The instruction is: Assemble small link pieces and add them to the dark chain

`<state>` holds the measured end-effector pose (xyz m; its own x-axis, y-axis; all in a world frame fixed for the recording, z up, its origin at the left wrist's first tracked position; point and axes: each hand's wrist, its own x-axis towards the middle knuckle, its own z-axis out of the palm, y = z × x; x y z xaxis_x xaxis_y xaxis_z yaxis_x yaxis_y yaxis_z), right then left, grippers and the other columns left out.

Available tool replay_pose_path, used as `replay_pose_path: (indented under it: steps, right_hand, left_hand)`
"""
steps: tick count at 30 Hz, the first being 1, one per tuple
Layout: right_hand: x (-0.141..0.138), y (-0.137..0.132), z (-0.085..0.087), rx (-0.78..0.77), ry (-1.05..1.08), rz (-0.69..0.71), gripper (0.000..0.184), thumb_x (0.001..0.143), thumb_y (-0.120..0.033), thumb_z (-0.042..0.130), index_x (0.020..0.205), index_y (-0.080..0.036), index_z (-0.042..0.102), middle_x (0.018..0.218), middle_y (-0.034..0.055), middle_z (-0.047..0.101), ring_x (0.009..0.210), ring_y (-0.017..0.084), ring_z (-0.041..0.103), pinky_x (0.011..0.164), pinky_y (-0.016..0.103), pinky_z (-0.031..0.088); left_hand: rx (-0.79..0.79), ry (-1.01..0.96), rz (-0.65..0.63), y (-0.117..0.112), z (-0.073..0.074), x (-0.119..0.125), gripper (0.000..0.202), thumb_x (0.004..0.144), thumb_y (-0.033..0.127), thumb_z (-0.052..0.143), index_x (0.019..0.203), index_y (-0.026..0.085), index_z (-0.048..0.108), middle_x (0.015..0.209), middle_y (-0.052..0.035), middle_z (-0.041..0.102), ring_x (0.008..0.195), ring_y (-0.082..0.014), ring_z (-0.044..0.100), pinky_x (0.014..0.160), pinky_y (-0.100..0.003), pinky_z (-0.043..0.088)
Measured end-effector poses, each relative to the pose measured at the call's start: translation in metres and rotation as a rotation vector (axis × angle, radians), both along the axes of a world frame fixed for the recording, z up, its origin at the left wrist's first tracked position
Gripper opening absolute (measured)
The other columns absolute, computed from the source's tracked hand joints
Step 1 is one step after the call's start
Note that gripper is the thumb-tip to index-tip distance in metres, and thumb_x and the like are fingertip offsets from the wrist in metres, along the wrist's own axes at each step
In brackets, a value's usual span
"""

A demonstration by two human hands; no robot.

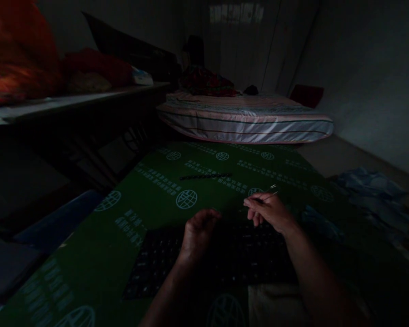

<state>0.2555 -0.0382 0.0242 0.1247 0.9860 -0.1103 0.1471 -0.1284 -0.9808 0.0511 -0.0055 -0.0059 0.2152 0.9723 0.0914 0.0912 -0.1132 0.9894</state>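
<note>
**Pinching a thin needle over the dark tray**

Right grip [271, 211] is clamped on a thin needle [272, 188]. Thumb and forefinger pinch its near end, so the bright tip points up and away, clear of the palm, I'd say. It hangs just above the far edge of the dark tray [153, 263] on the green mat [122, 213]. Left grip [199, 229] curls loosely, knuckles up, over the tray; it's too dark to tell whether it holds anything. Both forearms angle in from below, wrists low. A dark bead strand [204, 176] lies beyond, well apart.
</note>
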Motion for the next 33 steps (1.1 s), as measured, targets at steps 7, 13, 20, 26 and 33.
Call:
replay_pose_path:
  steps: [7, 13, 20, 26, 33]
  right_hand:
    - [-0.018, -0.003, 0.000, -0.019, -0.163, 0.195, 0.035, 0.077, -0.048, 0.057, 0.071, -0.014, 0.060, 0.049, -0.0002, 0.060, 0.031, 0.006, 0.046, 0.036, 0.016, 0.034]
    - [-0.025, -0.003, 0.000, -0.061, -0.300, 0.202, 0.030, 0.079, -0.042, 0.055, 0.064, -0.016, 0.057, 0.044, -0.0029, 0.055, 0.030, 0.006, 0.042, 0.036, 0.016, 0.031]
    - [-0.034, -0.004, 0.001, -0.066, -0.389, 0.204, 0.027, 0.079, -0.040, 0.052, 0.063, -0.017, 0.055, 0.043, -0.0042, 0.051, 0.032, 0.006, 0.042, 0.037, 0.016, 0.031]
    - [-0.040, -0.005, 0.001, 0.073, -0.582, 0.237, 0.027, 0.080, -0.036, 0.050, 0.061, -0.017, 0.055, 0.043, -0.0051, 0.046, 0.037, 0.007, 0.038, 0.040, 0.018, 0.025]
    - [-0.045, -0.002, -0.003, 0.142, -0.686, 0.233, 0.025, 0.079, -0.032, 0.050, 0.058, -0.017, 0.056, 0.046, -0.0046, 0.042, 0.044, 0.008, 0.036, 0.045, 0.020, 0.027]
  left_hand:
    - [-0.205, -0.298, 0.055, 0.002, 0.004, -0.001, 0.015, 0.064, 0.022, 0.069, 0.075, 0.015, 0.062, 0.077, -0.0017, 0.070, 0.078, -0.0166, 0.065, 0.081, -0.030, 0.048]
    - [-0.242, -0.343, 0.027, 0.003, 0.004, -0.002, 0.016, 0.064, 0.019, 0.070, 0.077, 0.015, 0.063, 0.077, -0.0008, 0.070, 0.078, -0.0139, 0.064, 0.082, -0.027, 0.047]
    - [-0.238, -0.347, 0.017, 0.002, 0.006, -0.001, 0.013, 0.062, 0.018, 0.071, 0.073, 0.014, 0.064, 0.075, -0.0004, 0.070, 0.076, -0.0133, 0.063, 0.080, -0.026, 0.047]
    - [-0.193, -0.310, 0.015, 0.001, 0.005, 0.000, 0.012, 0.061, 0.020, 0.070, 0.071, 0.015, 0.065, 0.074, -0.0018, 0.069, 0.074, -0.0150, 0.063, 0.076, -0.027, 0.048]
    - [-0.127, -0.188, -0.026, -0.001, 0.003, 0.000, 0.009, 0.067, 0.021, 0.066, 0.073, 0.016, 0.064, 0.076, -0.0005, 0.068, 0.073, -0.0132, 0.061, 0.071, -0.023, 0.046]
